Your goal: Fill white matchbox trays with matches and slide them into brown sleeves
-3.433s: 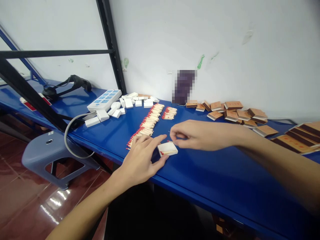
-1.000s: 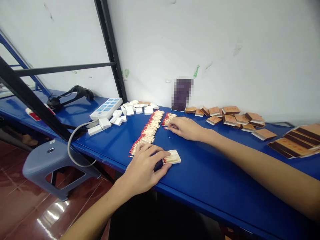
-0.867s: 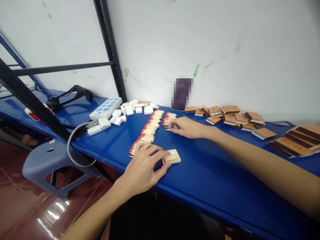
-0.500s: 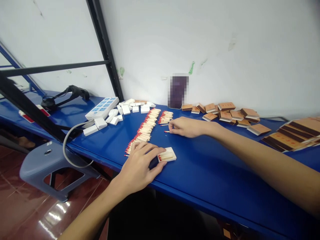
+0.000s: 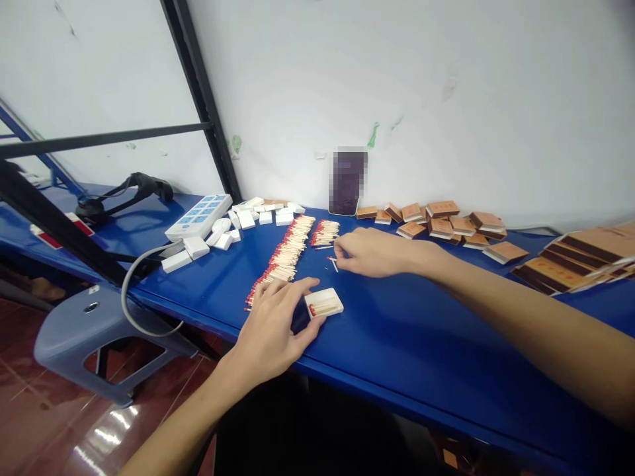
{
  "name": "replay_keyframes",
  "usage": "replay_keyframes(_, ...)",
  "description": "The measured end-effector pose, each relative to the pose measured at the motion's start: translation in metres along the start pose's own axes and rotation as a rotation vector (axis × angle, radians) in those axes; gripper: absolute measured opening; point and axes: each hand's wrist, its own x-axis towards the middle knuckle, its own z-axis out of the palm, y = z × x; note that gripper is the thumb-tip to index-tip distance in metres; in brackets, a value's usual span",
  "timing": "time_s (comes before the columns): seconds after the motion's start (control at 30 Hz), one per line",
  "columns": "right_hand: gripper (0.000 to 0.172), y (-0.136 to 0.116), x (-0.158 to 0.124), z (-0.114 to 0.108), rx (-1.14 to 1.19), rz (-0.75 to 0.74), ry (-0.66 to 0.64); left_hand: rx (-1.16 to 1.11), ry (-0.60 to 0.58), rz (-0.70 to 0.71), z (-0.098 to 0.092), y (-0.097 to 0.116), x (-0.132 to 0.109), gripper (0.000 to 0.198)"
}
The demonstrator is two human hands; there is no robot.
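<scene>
My left hand [image 5: 275,320] rests on the blue table with thumb and index finger around a small white matchbox tray [image 5: 337,301]. Several red-headed matches [image 5: 322,307] lie inside the tray. Further back, my right hand [image 5: 370,252] pinches a match [image 5: 335,266], its red head pointing left and away from me. Just beyond these fingertips is a short row of matches [image 5: 326,233]. A longer row of matches [image 5: 288,248] runs from the back down to my left hand, which hides its near end.
White trays [image 5: 245,218] lie beside a power strip [image 5: 199,217] at the back left. Brown matchbox covers [image 5: 441,228] are heaped at the back right, with larger brown packs [image 5: 570,264] further right. A phone [image 5: 347,185] leans on the wall. A stool [image 5: 94,337] stands left.
The match at my right fingertips has swung from lying sideways to a steeper slant. My left index finger has lifted a little at the tray's far edge. The view has shifted slightly.
</scene>
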Motion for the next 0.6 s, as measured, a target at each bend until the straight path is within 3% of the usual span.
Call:
replay_keyframes(0.17, 0.019, 0.008, 0.013, 0.016, 0.087, 0.095, 0.003, -0.01, 0.0, 0.005, -0.001, 0.0, -0.001, 0.037)
replay_keyframes(0.47, 0.024, 0.001, 0.018, 0.021, 0.145, 0.057, 0.034, -0.015, -0.005, 0.016, -0.002, 0.001, 0.0, 0.034)
replay_keyframes(0.6, 0.018, -0.001, 0.02, 0.021, 0.136, 0.057, 0.02, -0.004, 0.002, 0.024, -0.001, 0.002, 0.0, 0.033)
